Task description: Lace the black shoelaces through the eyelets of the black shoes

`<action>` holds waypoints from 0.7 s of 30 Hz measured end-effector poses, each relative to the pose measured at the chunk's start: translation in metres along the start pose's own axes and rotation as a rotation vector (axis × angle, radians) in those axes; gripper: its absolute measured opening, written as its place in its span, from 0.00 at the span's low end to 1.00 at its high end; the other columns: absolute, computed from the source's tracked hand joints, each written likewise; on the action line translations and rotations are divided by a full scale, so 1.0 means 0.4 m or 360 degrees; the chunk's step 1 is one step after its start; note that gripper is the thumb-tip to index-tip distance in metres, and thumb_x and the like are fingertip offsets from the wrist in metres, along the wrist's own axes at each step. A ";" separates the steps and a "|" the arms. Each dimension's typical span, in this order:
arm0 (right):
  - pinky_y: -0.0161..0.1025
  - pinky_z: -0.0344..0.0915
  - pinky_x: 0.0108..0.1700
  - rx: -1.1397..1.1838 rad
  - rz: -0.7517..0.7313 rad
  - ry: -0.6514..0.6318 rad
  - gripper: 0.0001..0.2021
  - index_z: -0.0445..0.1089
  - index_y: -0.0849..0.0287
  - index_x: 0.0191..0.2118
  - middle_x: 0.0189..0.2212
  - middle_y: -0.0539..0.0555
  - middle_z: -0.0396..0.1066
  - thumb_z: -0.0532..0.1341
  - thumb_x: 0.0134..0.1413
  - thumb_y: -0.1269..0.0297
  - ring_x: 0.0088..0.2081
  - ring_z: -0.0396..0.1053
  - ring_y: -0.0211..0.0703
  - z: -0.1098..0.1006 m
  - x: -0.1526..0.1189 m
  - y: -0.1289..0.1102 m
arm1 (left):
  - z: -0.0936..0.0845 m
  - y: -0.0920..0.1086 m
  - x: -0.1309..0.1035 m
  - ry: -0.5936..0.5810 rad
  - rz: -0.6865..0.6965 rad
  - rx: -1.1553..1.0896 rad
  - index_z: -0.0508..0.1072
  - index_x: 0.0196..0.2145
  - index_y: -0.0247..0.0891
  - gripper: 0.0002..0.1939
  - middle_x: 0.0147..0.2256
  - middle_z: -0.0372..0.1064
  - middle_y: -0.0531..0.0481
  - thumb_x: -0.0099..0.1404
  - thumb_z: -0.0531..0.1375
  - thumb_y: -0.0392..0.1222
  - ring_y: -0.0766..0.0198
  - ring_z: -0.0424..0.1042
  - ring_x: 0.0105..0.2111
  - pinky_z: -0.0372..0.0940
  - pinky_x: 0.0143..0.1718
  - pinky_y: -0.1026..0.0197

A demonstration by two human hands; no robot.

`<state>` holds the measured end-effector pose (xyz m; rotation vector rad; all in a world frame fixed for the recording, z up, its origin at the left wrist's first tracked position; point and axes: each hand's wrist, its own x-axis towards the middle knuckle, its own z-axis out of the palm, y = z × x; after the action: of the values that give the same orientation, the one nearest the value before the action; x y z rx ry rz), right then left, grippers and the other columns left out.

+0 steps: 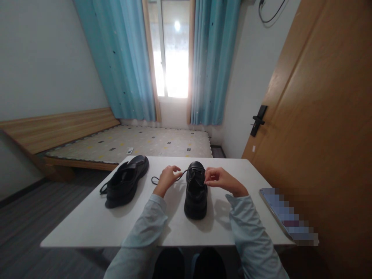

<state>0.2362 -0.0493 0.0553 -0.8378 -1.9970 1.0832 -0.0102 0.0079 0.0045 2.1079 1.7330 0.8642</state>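
A black lace-up shoe (196, 201) stands on the white table in front of me, toe pointing away and heel toward me. A black shoelace (184, 174) runs left from its eyelets to my left hand (168, 178), whose fingers are closed on it; the loose end curls out past the hand. At the shoe's right side, my right hand (217, 179) is closed in a pinch close to the opening. What those fingertips hold is too small to make out. To the left, a second black shoe (124, 184) lies at a slant, with a lace loop by its heel.
The white table (87, 228) carries both shoes. A pixelated flat item (287, 217) lies along its right edge. Beyond stand a bed (151, 141) with a small white device (130, 150) on it, and blue curtains. A wooden door (319, 116) is close on the right.
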 end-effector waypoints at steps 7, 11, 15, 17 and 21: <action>0.30 0.56 0.25 -0.0287 0.0010 -0.0175 0.10 0.76 0.61 0.32 0.23 0.48 0.63 0.67 0.43 0.60 0.25 0.57 0.33 0.010 0.013 0.019 | 0.014 -0.004 -0.009 -0.0185 0.0031 0.0227 0.78 0.35 0.41 0.11 0.31 0.75 0.46 0.55 0.63 0.47 0.58 0.73 0.34 0.63 0.37 0.62; 0.30 0.56 0.25 -0.0169 0.0090 -0.0137 0.15 0.75 0.61 0.36 0.19 0.45 0.59 0.67 0.43 0.57 0.23 0.56 0.32 0.015 0.021 0.029 | 0.011 0.011 -0.017 -0.0145 -0.0036 0.0328 0.78 0.34 0.44 0.09 0.31 0.75 0.46 0.57 0.61 0.46 0.59 0.73 0.33 0.62 0.35 0.62; 0.31 0.57 0.26 -0.0090 0.0099 -0.0098 0.16 0.73 0.61 0.37 0.20 0.44 0.58 0.67 0.44 0.56 0.23 0.56 0.31 0.019 0.028 0.027 | 0.008 0.016 -0.021 -0.0020 -0.0110 0.0390 0.78 0.34 0.45 0.09 0.32 0.75 0.45 0.59 0.59 0.46 0.57 0.73 0.34 0.62 0.33 0.62; 0.31 0.57 0.26 -0.0052 0.0090 -0.0093 0.16 0.73 0.61 0.37 0.20 0.44 0.58 0.67 0.43 0.57 0.23 0.56 0.32 0.020 0.030 0.016 | 0.005 0.019 -0.021 0.0028 -0.0146 0.0402 0.77 0.35 0.45 0.10 0.32 0.76 0.44 0.59 0.58 0.47 0.56 0.73 0.34 0.62 0.33 0.61; 0.31 0.55 0.26 0.0001 0.0117 -0.0081 0.14 0.73 0.61 0.38 0.22 0.46 0.61 0.66 0.45 0.59 0.24 0.58 0.32 0.018 0.033 -0.014 | -0.003 0.033 -0.023 0.0153 -0.0167 0.0408 0.76 0.39 0.45 0.12 0.32 0.76 0.44 0.62 0.55 0.48 0.54 0.74 0.34 0.62 0.34 0.59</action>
<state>0.2222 -0.0443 0.0611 -0.8974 -2.0214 1.1575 -0.0014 -0.0041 0.0106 2.1358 2.0825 0.7604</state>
